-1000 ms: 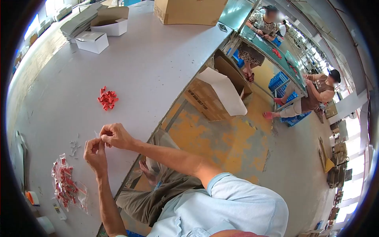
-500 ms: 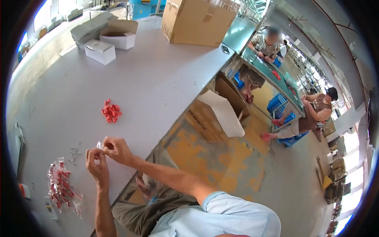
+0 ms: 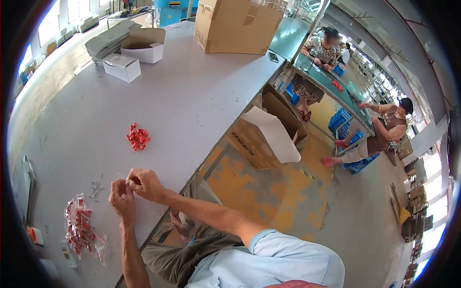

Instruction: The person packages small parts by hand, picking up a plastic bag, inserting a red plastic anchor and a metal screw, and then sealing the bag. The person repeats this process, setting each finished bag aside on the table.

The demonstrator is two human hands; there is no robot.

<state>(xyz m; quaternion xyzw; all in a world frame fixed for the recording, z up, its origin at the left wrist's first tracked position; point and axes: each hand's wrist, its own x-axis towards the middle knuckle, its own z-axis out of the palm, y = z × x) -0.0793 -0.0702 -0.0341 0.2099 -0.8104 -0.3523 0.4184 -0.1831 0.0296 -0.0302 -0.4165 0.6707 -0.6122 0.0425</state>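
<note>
My left hand and my right hand meet above the near part of the table, fingertips pinched together. Between them is a small clear plastic bag, mostly hidden by the fingers; its contents cannot be made out. Beyond the hands lies a loose pile of small red pieces. Several small silvery pieces are scattered to the left of my left hand. Nearer me on that side is a heap of clear bags with red pieces inside.
White boxes and a large cardboard box stand at the table's far side. An open carton is on the floor to the right. Two people sit at a green table. A tape roll lies at left.
My hands stay pinched together, and less of the clear plastic shows above the fingers. The view has shifted slightly. The seated person at far right has stretched an arm toward the green table.
</note>
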